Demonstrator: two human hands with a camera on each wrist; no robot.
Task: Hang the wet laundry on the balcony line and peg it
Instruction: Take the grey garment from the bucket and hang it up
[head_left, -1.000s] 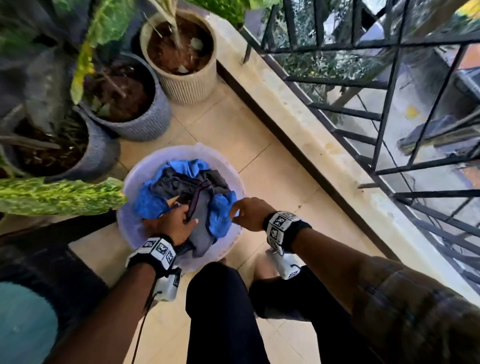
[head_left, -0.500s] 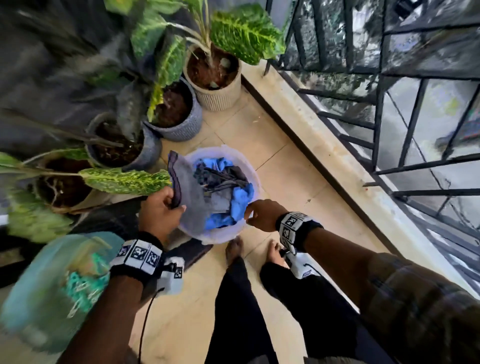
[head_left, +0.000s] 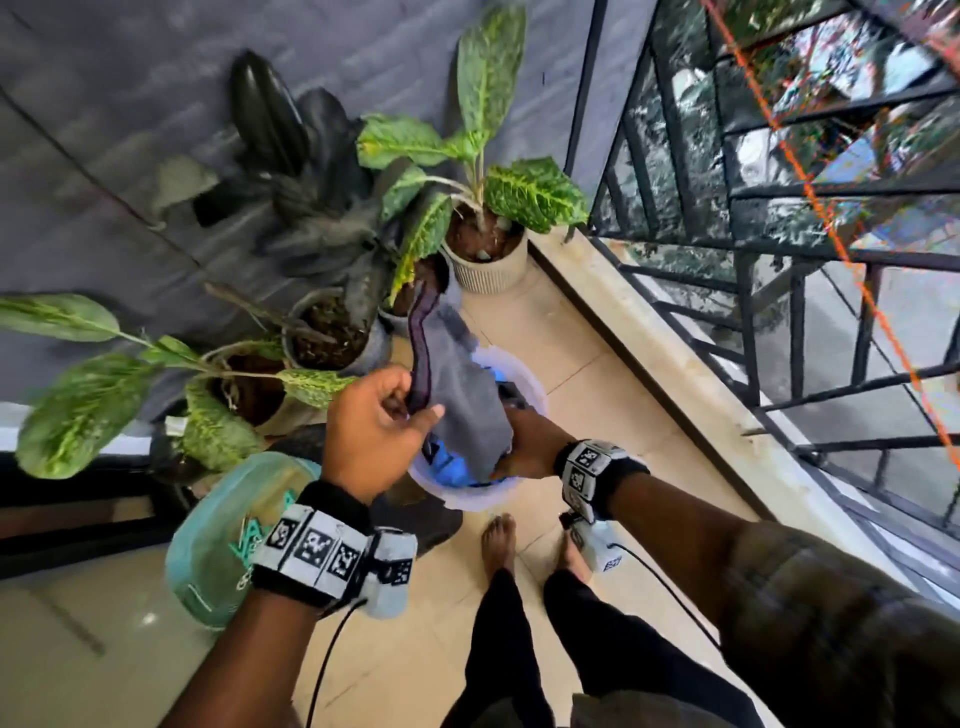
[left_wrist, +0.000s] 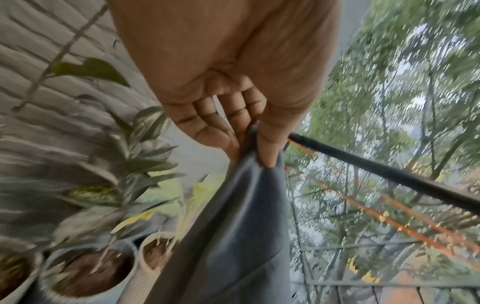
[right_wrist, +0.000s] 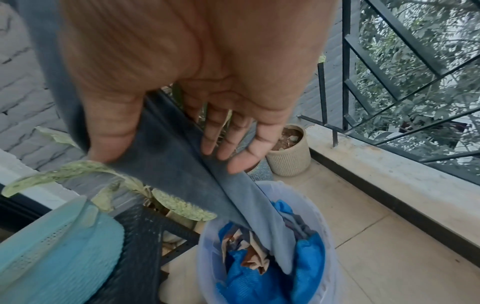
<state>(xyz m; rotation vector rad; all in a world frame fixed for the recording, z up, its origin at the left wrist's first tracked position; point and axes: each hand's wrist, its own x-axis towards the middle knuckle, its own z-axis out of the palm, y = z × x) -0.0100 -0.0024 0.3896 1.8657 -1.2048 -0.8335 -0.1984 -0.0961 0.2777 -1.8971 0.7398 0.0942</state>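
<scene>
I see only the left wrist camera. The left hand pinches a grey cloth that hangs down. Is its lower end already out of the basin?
Observer: No. The lower end of the grey garment lies in the white basin.
Operator: And the right hand?
Observer: The right hand grips the same garment between thumb and fingers, above the basin.
Operator: What else is inside?
Observer: Blue laundry and a brownish piece.

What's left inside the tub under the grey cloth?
In the tub: blue fabric and a brownish piece beside the grey cloth, whose lower end hangs inside. Anything deeper is covered.
</scene>
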